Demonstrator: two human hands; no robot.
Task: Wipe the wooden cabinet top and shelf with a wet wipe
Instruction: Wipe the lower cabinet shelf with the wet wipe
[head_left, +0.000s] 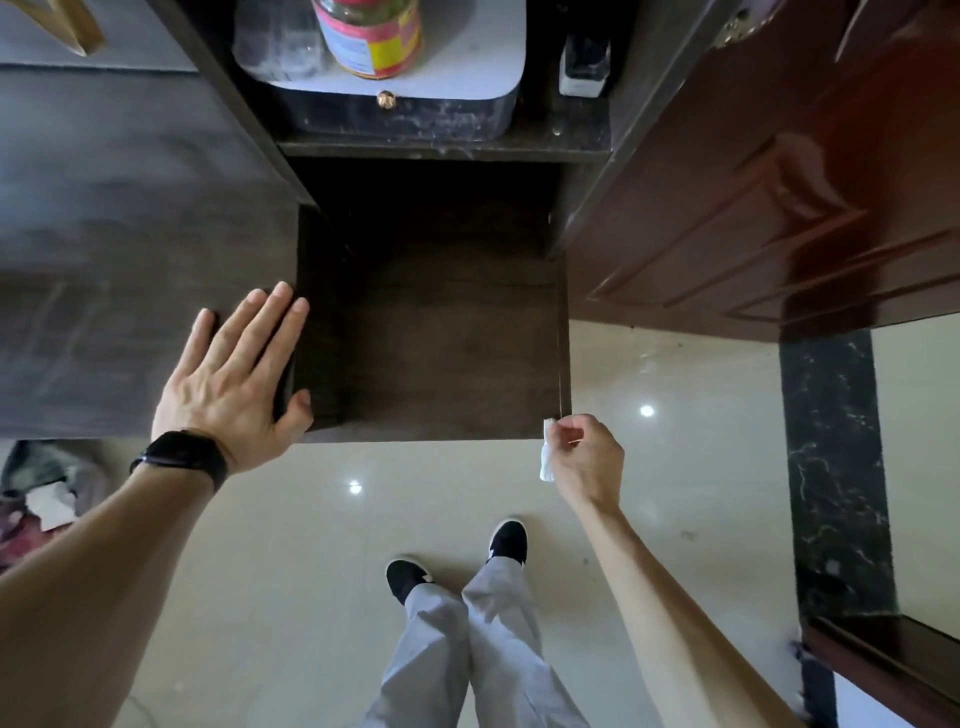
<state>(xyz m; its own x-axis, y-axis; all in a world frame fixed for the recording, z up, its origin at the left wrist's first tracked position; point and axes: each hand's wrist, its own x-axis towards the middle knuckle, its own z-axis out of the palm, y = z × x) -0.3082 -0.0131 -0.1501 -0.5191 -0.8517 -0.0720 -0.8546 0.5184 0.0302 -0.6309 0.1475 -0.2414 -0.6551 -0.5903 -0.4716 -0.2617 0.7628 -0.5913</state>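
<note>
**At the cabinet's front corner, wipe in the right hand**

Head view: Over a dark wooden cabinet top (431, 343) the person stands looking straight down, both bare arms reaching forward. The left hand (236, 376) lies flat and released, fingers spread, palm down on the taller dark wooden surface (119, 249) to the left; its fingertips reach that surface's right edge and the thumb curls over the near corner. A black watch (182, 457) sits on the left wrist.

The right hand (584, 454) is clenched around a white wet wipe (546, 454), pinched between thumb and fingers. The wipe's upper end touches the front right corner of the cabinet top, and the rest hangs below the edge, over the floor.

Behind the cabinet top is an open shelf (441, 150) carrying a dark box with a pale lid (395, 83) and a small round knob. A jar with a red and yellow label (371, 36) stands on that lid, with a clear container just beside it on the left. A reddish-brown door (779, 197) stands on the right. Below, the glossy beige floor (311, 545) shows grey trousers and black shoes.
</note>
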